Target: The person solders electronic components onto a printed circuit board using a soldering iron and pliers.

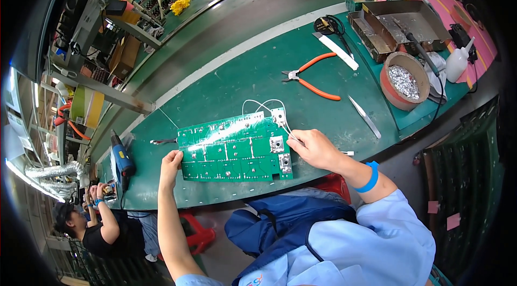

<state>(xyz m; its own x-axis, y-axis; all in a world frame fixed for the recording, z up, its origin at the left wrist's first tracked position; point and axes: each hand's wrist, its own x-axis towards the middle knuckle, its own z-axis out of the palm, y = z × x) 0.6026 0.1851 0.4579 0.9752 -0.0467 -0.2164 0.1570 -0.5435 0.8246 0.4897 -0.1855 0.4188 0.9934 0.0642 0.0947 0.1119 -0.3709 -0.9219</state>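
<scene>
circuit board (pixel 231 151): long axis left-right, between hands; left hand (pixel 171 162) pinching left end; right hand (pixel 313 148) at right end, pinch: cannot tell.

The bare left hand (pixel 170 162) gripped a rectangular green circuit board (pixel 234 163) at left, the right hand (pixel 312 148) at right; orange-handled metal cutters (pixel 294 75) lay beyond.

1. orange-handled cutters (pixel 293 75), spread open, on the green table (pixel 226 86)
2. pointed tweezers (pixel 365 118) to their right
3. round reddish pot (pixel 389 92) of silvery bits (pixel 404 82)
4. white squeeze bottle (pixel 458 64) right of the pot
5. blue-and-black power tool (pixel 123 160) at the table's left end
</scene>
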